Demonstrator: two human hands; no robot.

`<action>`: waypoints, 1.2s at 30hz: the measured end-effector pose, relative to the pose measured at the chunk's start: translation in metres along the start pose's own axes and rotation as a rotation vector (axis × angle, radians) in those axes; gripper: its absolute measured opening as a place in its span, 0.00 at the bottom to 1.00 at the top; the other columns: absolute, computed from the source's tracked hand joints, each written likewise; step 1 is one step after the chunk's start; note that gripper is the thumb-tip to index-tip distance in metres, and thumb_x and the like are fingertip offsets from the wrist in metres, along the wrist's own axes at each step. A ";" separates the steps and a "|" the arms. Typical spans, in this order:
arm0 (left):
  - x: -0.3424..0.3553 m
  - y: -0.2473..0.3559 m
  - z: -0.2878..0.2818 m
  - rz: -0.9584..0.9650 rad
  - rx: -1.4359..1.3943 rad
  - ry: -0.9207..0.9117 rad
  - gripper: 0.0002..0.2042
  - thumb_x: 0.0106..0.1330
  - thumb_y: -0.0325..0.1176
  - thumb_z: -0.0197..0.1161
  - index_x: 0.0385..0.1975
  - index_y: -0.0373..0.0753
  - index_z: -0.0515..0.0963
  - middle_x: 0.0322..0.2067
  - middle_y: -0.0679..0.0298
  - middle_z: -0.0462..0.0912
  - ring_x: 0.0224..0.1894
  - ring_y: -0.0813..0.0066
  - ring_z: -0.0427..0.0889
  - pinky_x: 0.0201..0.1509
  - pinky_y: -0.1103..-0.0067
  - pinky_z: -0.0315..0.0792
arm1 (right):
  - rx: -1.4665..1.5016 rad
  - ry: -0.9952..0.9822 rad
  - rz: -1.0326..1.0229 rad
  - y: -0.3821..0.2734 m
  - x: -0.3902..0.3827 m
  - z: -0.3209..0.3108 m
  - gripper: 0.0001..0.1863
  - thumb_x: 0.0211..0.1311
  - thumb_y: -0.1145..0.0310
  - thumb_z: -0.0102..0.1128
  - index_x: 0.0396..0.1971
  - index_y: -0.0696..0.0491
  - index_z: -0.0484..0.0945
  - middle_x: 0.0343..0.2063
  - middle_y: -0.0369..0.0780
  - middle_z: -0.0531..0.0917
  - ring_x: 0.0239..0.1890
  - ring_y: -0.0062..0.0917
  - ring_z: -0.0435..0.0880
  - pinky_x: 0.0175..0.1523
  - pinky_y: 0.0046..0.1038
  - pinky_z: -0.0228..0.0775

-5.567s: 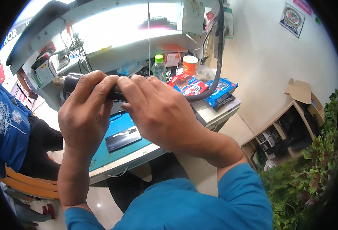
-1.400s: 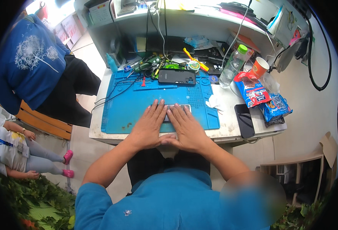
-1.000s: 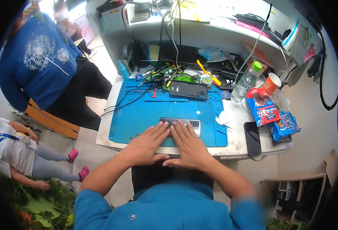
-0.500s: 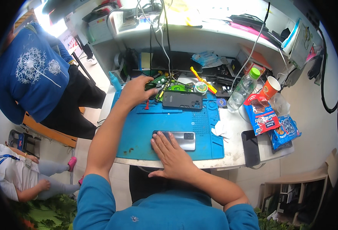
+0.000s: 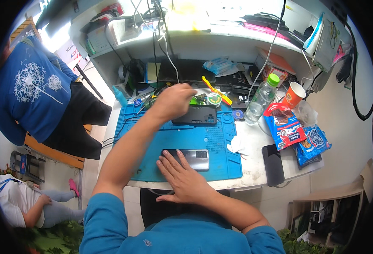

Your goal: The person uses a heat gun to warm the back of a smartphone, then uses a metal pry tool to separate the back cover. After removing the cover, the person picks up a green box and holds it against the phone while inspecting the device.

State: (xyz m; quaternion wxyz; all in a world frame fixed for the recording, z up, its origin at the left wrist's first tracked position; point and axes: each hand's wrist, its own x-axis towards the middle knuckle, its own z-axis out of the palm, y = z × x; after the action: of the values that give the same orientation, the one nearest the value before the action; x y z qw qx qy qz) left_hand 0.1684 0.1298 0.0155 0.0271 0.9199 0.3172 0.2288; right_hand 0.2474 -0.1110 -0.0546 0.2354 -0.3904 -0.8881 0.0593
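A silver-grey smartphone (image 5: 198, 159) lies back up on the blue work mat (image 5: 152, 142). My right hand (image 5: 183, 175) rests flat across its left part, fingers stretched. Farther back, my left hand (image 5: 172, 101) hovers over a cluster of hand tools (image 5: 151, 101), fingers curled in and slightly blurred. Whatever may be in that grip is hidden. Just right of this hand, partly covered by it, lies a dark phone case (image 5: 201, 115) with camera cutouts. A round solder-like spool (image 5: 213, 99) and a yellow-orange strip (image 5: 216, 89) sit behind the case.
On the right stand a clear bottle (image 5: 262, 99) with a green cap and an orange paper cup (image 5: 293, 95), beside snack packets (image 5: 284, 127). A black phone (image 5: 273, 165) lies near the front edge. Cables (image 5: 165, 42) hang from the shelf. Two people are at the left.
My left hand has moved right across the tools, and its fingers have curled. My right hand stays flat on the smartphone. The whole view has shifted slightly.
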 end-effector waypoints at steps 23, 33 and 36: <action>0.089 -0.020 0.046 -0.416 0.503 -0.377 0.12 0.69 0.28 0.62 0.46 0.38 0.91 0.50 0.52 0.91 0.54 0.52 0.91 0.54 0.63 0.86 | 0.184 0.377 0.020 0.002 -0.008 0.000 0.33 0.64 0.55 0.74 0.57 0.68 0.79 0.52 0.57 0.83 0.63 0.49 0.80 0.78 0.55 0.60; 0.080 -0.022 0.010 -0.158 0.542 -0.515 0.10 0.59 0.32 0.70 0.39 0.40 0.92 0.43 0.52 0.92 0.47 0.50 0.91 0.51 0.64 0.87 | 0.148 0.349 0.026 0.003 -0.008 0.002 0.32 0.64 0.56 0.72 0.57 0.69 0.78 0.51 0.54 0.82 0.61 0.47 0.79 0.78 0.51 0.61; 0.071 -0.024 0.001 -0.140 0.418 -0.421 0.11 0.56 0.36 0.72 0.37 0.42 0.92 0.39 0.52 0.91 0.43 0.51 0.91 0.49 0.63 0.85 | 0.146 0.352 0.032 0.002 -0.007 0.001 0.32 0.64 0.57 0.72 0.57 0.69 0.78 0.50 0.54 0.82 0.61 0.47 0.79 0.78 0.51 0.62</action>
State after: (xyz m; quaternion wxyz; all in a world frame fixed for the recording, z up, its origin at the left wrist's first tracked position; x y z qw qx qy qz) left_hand 0.2042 0.1917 0.0380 -0.0818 0.9087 0.4074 -0.0394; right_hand 0.2527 -0.1144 -0.0590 0.4139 -0.3907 -0.8202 0.0579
